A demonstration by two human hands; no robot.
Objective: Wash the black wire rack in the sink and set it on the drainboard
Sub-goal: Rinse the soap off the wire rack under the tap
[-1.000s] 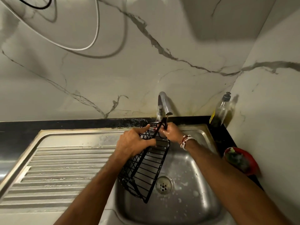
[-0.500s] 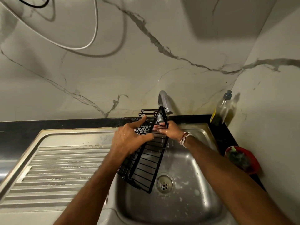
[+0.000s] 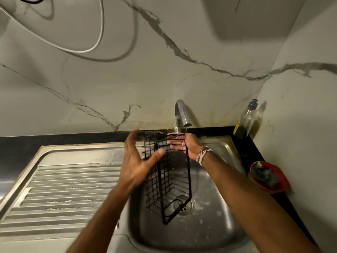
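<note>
The black wire rack hangs on end over the steel sink, its lower end above the drain. My right hand grips the rack's top edge right under the tap, where a thin stream of water runs. My left hand is spread open beside the rack's left side, fingers straight; its fingertips are blurred near the wires and hold nothing. The ribbed steel drainboard lies to the left of the basin.
A dish soap bottle stands at the back right corner on the black counter. A red bowl with a scrubber sits right of the sink. Marble walls close in behind and on the right. Cables hang on the back wall.
My left hand has let go of the rack and opened. The rack has swung to hang more upright from my right hand, its lower end nearer the drain.
</note>
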